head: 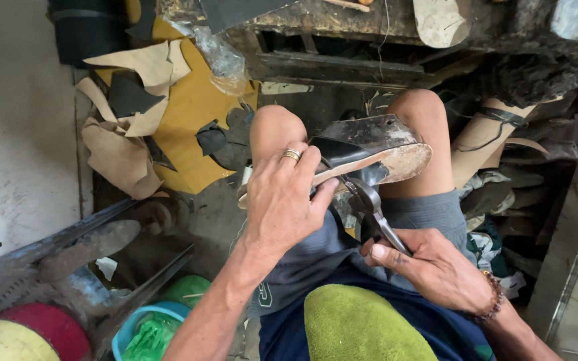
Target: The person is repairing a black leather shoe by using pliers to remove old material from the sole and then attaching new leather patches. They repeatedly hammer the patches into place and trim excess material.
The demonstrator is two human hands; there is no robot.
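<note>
I see my left hand clamped around the shoe on its last, which rests across my knees, while my right hand grips the pincers whose jaws bite the sole's edge.

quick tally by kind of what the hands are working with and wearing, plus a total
Shoe on a last, held by the left hand: 1
Lasting pincers, in the right hand: 1
Finger ring: 1
Bead bracelet: 1
Total: 4
</note>
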